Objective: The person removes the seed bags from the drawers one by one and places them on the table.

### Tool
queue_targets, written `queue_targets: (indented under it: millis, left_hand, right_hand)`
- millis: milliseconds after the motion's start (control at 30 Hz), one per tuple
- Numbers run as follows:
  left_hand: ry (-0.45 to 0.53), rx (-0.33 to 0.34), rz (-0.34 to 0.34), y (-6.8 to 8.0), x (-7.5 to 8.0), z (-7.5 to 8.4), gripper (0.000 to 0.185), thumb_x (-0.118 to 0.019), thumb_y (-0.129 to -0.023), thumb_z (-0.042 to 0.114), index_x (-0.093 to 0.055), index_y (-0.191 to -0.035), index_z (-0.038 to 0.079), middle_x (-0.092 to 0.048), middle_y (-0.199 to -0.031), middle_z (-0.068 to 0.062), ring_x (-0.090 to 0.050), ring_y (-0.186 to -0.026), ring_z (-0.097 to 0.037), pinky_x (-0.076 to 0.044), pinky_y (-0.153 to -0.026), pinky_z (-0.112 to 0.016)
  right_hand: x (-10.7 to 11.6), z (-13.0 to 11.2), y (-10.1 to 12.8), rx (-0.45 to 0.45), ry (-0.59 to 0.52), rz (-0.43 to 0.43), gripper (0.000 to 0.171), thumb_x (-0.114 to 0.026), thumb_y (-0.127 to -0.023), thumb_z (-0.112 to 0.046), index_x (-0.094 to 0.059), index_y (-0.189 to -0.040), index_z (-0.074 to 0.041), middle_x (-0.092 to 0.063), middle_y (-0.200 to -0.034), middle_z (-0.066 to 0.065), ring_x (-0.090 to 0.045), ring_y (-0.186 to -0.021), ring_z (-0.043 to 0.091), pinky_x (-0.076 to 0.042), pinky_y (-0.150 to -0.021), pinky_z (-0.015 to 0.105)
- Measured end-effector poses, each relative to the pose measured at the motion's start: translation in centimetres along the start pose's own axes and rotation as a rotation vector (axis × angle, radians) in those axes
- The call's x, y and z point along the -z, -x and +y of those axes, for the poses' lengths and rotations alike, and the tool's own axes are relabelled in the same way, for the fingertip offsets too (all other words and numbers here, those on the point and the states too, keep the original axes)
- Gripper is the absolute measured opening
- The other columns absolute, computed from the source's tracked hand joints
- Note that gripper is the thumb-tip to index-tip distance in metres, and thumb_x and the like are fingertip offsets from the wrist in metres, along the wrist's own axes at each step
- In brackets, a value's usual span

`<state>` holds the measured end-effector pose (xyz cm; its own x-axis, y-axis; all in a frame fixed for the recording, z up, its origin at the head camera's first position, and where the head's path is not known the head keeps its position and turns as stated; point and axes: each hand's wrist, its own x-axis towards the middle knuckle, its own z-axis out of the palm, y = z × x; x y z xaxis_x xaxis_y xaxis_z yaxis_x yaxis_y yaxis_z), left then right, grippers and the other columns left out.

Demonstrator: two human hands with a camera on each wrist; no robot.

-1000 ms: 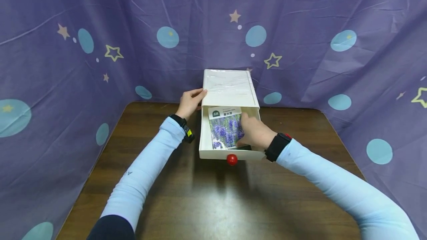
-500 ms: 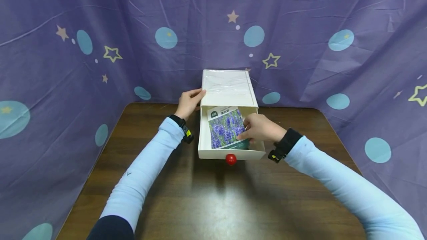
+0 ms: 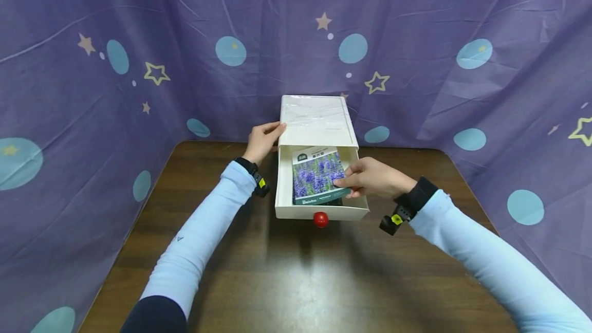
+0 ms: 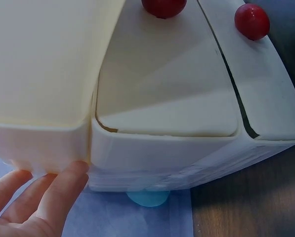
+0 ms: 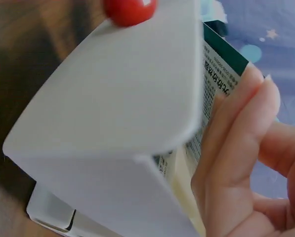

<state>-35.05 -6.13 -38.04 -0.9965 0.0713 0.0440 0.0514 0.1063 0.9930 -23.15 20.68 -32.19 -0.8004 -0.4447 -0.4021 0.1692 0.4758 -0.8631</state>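
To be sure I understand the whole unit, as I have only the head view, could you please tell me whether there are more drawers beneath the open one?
Observer: Yes, the left wrist view shows two more below the open drawer, a middle drawer and a bottom drawer, both pushed in.

Operator: Thank you. I see the picture side of the flower packet that the right hand pinches; what does its other side carry?

Observer: In the right wrist view, that side has dark printed characters on a light ground, next to a dark green band.
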Motion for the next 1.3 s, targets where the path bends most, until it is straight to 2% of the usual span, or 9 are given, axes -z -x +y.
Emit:
queue_targets:
  millis: [233, 500, 633, 700, 800, 900, 1000, 1167, 1300]
  left_hand:
    - [-0.003, 0.007, -0.003, 0.1, 0.1, 0.1, 0.052, -0.063, -0.086, 0.042, -0.056, -0.129, 0.013, -0.058, -0.123, -0.007, -0.060, -0.102, -0.021, -0.055, -0.074, -0.030]
    - [-0.012, 0.015, 0.015, 0.3, 0.1, 0.0, 0.050, -0.063, -0.086, 0.042, -0.058, -0.127, 0.015, -0.059, -0.121, -0.006, -0.060, -0.101, -0.020, -0.055, -0.074, -0.031]
    - [-0.013, 0.010, 0.016, 0.3, 0.0, -0.3, 0.049, -0.064, -0.086, 0.042, -0.059, -0.127, 0.015, -0.060, -0.120, -0.007, -0.061, -0.101, -0.020, -0.055, -0.075, -0.033]
    - [-0.016, 0.006, 0.011, 0.3, -0.1, -0.3, 0.050, -0.063, -0.086, 0.042, -0.058, -0.127, 0.015, -0.059, -0.120, -0.007, -0.061, -0.101, -0.021, -0.054, -0.076, -0.035]
    - [-0.015, -0.003, 0.015, 0.3, -0.1, -0.2, 0.050, -0.063, -0.086, 0.041, -0.058, -0.127, 0.014, -0.059, -0.120, -0.008, -0.061, -0.101, -0.021, -0.054, -0.077, -0.037]
    - [-0.016, -0.005, 0.020, 0.3, -0.1, -0.2, 0.050, -0.064, -0.086, 0.042, -0.058, -0.127, 0.015, -0.060, -0.120, -0.008, -0.061, -0.100, -0.021, -0.054, -0.077, -0.037]
    - [-0.021, 0.002, 0.020, 0.3, 0.0, -0.2, 0.051, -0.064, -0.085, 0.044, -0.059, -0.127, 0.015, -0.059, -0.121, -0.007, -0.061, -0.100, -0.020, -0.054, -0.076, -0.035]
    - [-0.016, 0.008, 0.030, 0.3, 0.0, -0.3, 0.051, -0.064, -0.084, 0.044, -0.059, -0.126, 0.016, -0.060, -0.120, -0.007, -0.061, -0.100, -0.020, -0.055, -0.074, -0.034]
    - [-0.008, -0.003, 0.035, 0.2, -0.2, -0.3, 0.049, -0.064, -0.085, 0.043, -0.060, -0.126, 0.016, -0.060, -0.119, -0.007, -0.061, -0.100, -0.021, -0.055, -0.074, -0.034]
  right_hand:
    - [1.3, 0.4, 1.6, -0.033, -0.143, -0.091, 0.028, -0.062, -0.090, -0.023, -0.056, -0.086, 0.005, -0.056, -0.070, 0.006, -0.060, -0.062, 0.013, -0.049, -0.054, 0.019]
    - [2.1, 1.3, 4.6, 0.029, -0.186, -0.146, 0.030, -0.057, -0.093, -0.022, -0.059, -0.102, 0.007, -0.063, -0.086, 0.009, -0.054, -0.062, 0.012, -0.047, -0.054, 0.018]
    - [2.9, 2.0, 6.7, 0.098, -0.190, -0.174, 0.026, -0.050, -0.097, -0.019, -0.057, -0.102, 0.005, -0.059, -0.081, 0.004, -0.052, -0.063, 0.010, -0.048, -0.055, 0.020]
    - [3.7, 2.2, 7.8, 0.130, -0.171, -0.132, 0.026, -0.047, -0.099, -0.019, -0.056, -0.105, 0.004, -0.059, -0.081, 0.004, -0.052, -0.065, 0.010, -0.049, -0.056, 0.022]
    - [5.5, 2.8, 9.0, 0.140, -0.109, 0.023, 0.027, -0.045, -0.099, -0.025, -0.055, -0.105, 0.000, -0.054, -0.077, 0.001, -0.052, -0.062, 0.011, -0.049, -0.053, 0.024]
    - [7.9, 4.3, 9.7, 0.096, -0.056, 0.188, 0.027, -0.045, -0.098, -0.031, -0.055, -0.112, -0.010, -0.053, -0.088, 0.000, -0.051, -0.061, 0.010, -0.045, -0.048, 0.022]
    - [10.4, 6.7, 10.1, 0.048, -0.071, 0.293, 0.020, -0.046, -0.098, -0.032, -0.058, -0.111, -0.023, -0.052, -0.085, -0.004, -0.046, -0.056, 0.006, -0.039, -0.045, 0.019]
    - [14.5, 11.2, 10.2, -0.037, -0.212, 0.360, 0.014, -0.050, -0.096, -0.032, -0.064, -0.097, -0.034, -0.055, -0.074, -0.005, -0.045, -0.054, 0.001, -0.039, -0.044, 0.017]
    - [16.9, 15.1, 10.3, -0.087, -0.314, 0.364, 0.013, -0.052, -0.095, -0.029, -0.065, -0.093, -0.029, -0.054, -0.070, -0.005, -0.047, -0.056, 0.001, -0.041, -0.045, 0.017]
